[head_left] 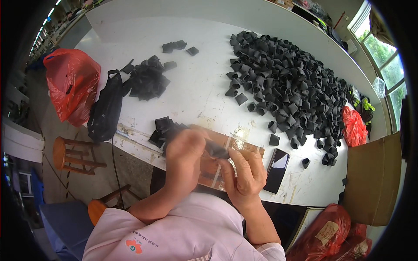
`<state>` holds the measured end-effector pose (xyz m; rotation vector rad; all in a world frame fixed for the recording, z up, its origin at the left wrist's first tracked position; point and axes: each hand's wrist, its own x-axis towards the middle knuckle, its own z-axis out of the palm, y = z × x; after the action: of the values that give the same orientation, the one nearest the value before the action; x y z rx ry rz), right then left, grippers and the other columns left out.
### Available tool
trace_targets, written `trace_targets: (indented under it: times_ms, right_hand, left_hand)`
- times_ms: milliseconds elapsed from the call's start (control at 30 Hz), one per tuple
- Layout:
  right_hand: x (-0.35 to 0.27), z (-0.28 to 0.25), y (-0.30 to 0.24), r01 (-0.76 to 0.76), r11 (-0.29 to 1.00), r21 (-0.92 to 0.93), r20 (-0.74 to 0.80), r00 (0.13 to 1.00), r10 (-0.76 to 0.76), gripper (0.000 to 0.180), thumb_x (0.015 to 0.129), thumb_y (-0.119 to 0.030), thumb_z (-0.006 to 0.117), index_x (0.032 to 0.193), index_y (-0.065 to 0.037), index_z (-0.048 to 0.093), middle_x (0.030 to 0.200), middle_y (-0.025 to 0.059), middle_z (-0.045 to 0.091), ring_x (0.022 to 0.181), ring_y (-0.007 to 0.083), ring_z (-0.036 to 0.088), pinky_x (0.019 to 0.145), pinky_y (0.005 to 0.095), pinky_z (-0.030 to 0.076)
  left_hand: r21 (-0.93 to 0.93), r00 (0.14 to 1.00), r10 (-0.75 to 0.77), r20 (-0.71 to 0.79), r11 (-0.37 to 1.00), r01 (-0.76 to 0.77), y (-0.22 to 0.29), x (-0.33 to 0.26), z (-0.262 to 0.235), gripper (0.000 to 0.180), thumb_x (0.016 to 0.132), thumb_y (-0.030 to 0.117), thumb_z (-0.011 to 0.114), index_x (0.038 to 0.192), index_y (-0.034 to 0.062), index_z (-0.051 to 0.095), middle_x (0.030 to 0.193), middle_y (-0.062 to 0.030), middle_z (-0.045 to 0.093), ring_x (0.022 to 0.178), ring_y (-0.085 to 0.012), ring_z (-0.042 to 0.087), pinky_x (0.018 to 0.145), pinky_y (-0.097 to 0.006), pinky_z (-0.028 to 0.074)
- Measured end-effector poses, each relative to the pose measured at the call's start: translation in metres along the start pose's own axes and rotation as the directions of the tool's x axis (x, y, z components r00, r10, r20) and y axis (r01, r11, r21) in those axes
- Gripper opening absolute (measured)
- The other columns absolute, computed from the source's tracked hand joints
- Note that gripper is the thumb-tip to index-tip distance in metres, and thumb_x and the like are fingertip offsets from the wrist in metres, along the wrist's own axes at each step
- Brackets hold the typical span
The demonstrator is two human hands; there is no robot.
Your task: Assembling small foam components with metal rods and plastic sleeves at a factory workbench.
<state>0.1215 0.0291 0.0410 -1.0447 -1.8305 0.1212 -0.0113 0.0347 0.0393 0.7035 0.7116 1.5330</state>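
Observation:
My left hand (185,154) and my right hand (246,172) meet over the near edge of the white table (200,87). Both pinch one small black folded piece (216,151) between the fingertips. Under the hands lies a brown board (217,172). Just left of my left hand sits a small stack of flat black pieces (162,129). A large heap of black folded pieces (289,91) covers the right part of the table.
A dark phone (277,164) lies right of my hands. A smaller pile of black pieces (147,79) and a black bag (106,108) are at the left. Red plastic bags (72,82), (353,127) flank the table. Wooden stools (72,155) and a cardboard box (372,178) stand nearby.

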Motion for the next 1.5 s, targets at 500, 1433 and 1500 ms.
trace_targets:
  times_ms: [500, 1433, 1500]
  right_hand:
    - [-0.006, 0.001, 0.019, 0.039, 0.999, 0.016, 0.060, 0.997, -0.040, 0.023, 0.060, 0.005, 0.062, 0.083, 0.001, 0.059, 0.074, 0.0101, 0.053, 0.059, 0.0235, 0.049, 0.048, 0.0312, 0.040]
    - [0.005, -0.003, 0.014, -0.106, 0.989, 0.100, 0.204, 0.975, 0.084, 0.011, 0.067, 0.003, 0.063, 0.074, 0.000, 0.055, 0.066, 0.0079, 0.050, 0.056, 0.0207, 0.045, 0.047, 0.0290, 0.036]
    - [0.003, 0.000, 0.006, -0.061, 0.998, 0.036, 0.130, 0.990, 0.056, 0.010, 0.072, 0.003, 0.060, 0.070, 0.001, 0.050, 0.063, 0.0082, 0.046, 0.055, 0.0198, 0.043, 0.046, 0.0274, 0.034]
  left_hand:
    - [0.608, 0.939, 0.005, 0.343, 0.761, -0.226, 0.010, 0.007, -0.010, 0.023, 0.078, 0.005, 0.062, 0.100, 0.0003, 0.057, 0.089, -0.0069, 0.057, 0.082, -0.0113, 0.051, 0.073, -0.026, 0.042]
    - [0.575, 0.847, 0.243, 0.473, 0.642, -0.506, 0.000, 0.017, -0.011, 0.010, 0.074, 0.001, 0.064, 0.084, 0.0032, 0.065, 0.072, -0.0041, 0.054, 0.061, -0.0119, 0.049, 0.053, -0.023, 0.040]
    - [0.525, 0.825, 0.294, 0.482, 0.657, -0.541, -0.003, 0.014, -0.009, 0.010, 0.076, 0.002, 0.063, 0.086, 0.0027, 0.064, 0.073, -0.0040, 0.053, 0.063, -0.0137, 0.049, 0.055, -0.024, 0.040]
